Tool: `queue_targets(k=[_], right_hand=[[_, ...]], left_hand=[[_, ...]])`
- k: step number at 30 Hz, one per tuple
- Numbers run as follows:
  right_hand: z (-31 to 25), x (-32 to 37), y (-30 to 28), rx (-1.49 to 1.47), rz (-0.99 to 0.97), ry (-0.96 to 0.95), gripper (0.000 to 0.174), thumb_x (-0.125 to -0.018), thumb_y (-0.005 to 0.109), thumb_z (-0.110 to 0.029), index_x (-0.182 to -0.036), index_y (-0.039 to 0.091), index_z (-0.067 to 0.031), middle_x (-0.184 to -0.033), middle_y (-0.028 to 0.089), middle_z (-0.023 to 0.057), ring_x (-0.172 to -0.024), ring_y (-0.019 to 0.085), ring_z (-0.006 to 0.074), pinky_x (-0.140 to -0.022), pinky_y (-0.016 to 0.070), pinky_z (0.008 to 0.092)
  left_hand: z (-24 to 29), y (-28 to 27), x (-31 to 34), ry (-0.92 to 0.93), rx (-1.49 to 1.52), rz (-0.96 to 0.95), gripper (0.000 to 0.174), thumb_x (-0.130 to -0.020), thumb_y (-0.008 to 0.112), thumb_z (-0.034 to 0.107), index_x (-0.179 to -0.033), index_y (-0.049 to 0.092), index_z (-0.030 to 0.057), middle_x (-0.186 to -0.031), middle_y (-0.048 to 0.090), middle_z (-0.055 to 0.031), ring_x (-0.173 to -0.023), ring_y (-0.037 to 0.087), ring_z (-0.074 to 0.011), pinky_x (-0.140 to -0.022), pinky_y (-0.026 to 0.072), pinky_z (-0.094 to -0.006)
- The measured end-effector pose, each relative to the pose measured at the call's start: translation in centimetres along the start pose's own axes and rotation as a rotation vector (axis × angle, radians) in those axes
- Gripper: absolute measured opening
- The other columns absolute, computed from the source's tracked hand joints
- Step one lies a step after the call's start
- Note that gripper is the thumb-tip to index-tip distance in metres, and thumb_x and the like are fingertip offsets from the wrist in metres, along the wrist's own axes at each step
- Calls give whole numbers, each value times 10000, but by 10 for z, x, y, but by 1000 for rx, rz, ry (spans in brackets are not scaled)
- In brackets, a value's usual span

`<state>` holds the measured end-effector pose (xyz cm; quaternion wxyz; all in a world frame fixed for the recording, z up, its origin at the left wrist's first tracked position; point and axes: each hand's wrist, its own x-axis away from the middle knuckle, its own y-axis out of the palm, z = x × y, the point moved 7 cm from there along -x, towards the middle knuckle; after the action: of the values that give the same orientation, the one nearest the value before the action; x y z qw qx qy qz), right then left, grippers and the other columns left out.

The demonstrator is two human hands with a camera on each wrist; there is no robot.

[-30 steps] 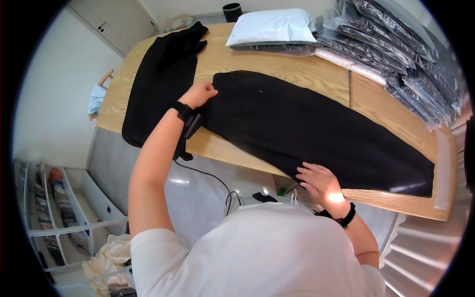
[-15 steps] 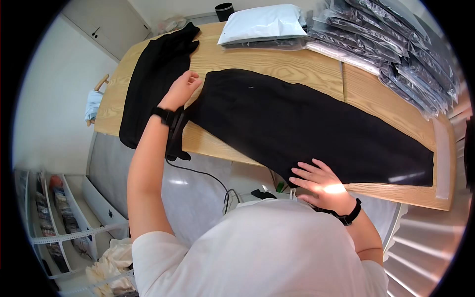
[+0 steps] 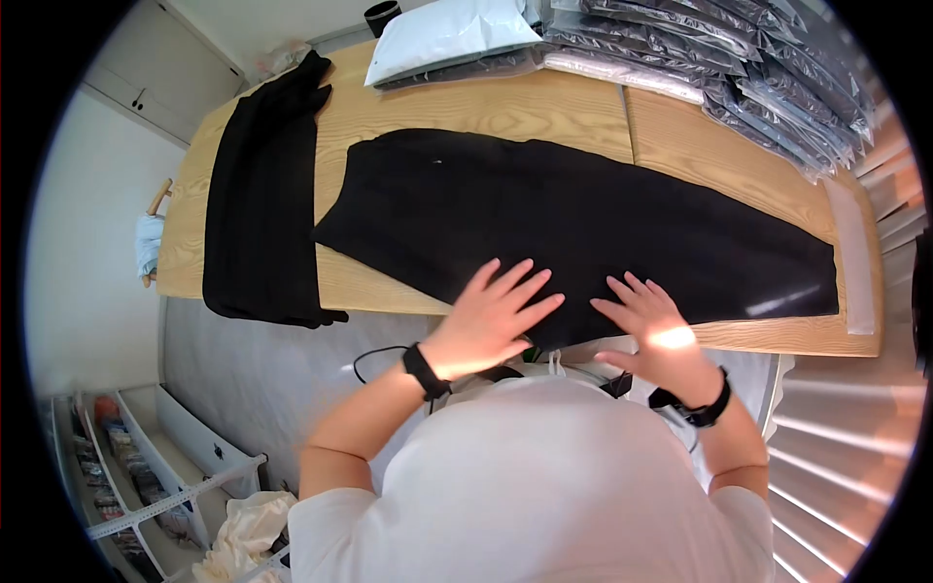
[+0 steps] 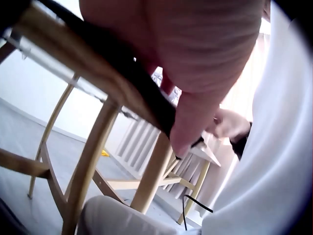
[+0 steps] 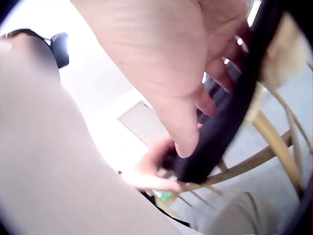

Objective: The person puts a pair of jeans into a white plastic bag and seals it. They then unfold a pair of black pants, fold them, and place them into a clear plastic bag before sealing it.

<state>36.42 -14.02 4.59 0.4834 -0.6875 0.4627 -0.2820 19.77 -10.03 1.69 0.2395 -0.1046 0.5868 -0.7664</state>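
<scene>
One wooden desk (image 3: 554, 107); black garment (image 3: 603, 214) laid flat across its middle, near edge sagging past the desk's near side. Should handle light, soft and limp, not fragile. Best grip: corners of the left end, or the overhanging near edge. Long axis runs left-right, right end a bit nearer; taper points right. Second black cloth (image 3: 262, 204) lies to its left. Left hand (image 3: 486, 316) and right hand (image 3: 651, 325): fingers spread, on near edge, no grip visible.
</scene>
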Motion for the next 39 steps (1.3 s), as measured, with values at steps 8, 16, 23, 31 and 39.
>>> queue_targets(k=[8, 16, 23, 31, 39], right_hand=[[6, -177, -51, -280, -131, 108, 297, -833, 620, -284, -975, 662, -26, -817, 669, 140, -778, 642, 252, -710, 491, 352], [46, -299, 25, 151, -156, 256, 331, -783, 640, -286, -940, 674, 4, -931, 661, 189, -873, 625, 365, -776, 492, 426], [47, -259, -5, -40, 124, 174, 266, -796, 645, -236, -925, 656, -3, -903, 660, 173, -849, 626, 347, -740, 490, 424], [-2, -53, -25, -132, -257, -130, 529, -669, 748, -128, -1158, 567, -43, -1191, 562, 153, -1114, 519, 323, -951, 407, 398], [27, 23, 0, 130, 457, 100, 549, -556, 644, 29, -1099, 598, -34, -1154, 589, 128, -1132, 528, 315, -957, 411, 440]], left_hand=[[3, 10, 0, -14, -79, 111, 791, -593, 755, 287, -1323, 458, 224, -1426, 362, -77, -1301, 349, -279, -994, 333, -439], [4, 4, 4, 24, -112, 176, 742, -620, 739, 177, -1308, 466, 227, -1384, 409, -80, -1254, 403, -286, -967, 380, -414], [2, 6, 3, 12, -146, 173, 722, -631, 725, 216, -1306, 470, 226, -1390, 402, -84, -1276, 376, -284, -985, 350, -419], [-3, 8, 3, -9, -40, 200, 686, -619, 718, 185, -1274, 517, 207, -1389, 417, -65, -1286, 373, -259, -984, 334, -421], [-5, -1, -1, -69, 115, 103, 604, -672, 690, 116, -1253, 528, 137, -1338, 469, -77, -1269, 391, -262, -948, 365, -390]])
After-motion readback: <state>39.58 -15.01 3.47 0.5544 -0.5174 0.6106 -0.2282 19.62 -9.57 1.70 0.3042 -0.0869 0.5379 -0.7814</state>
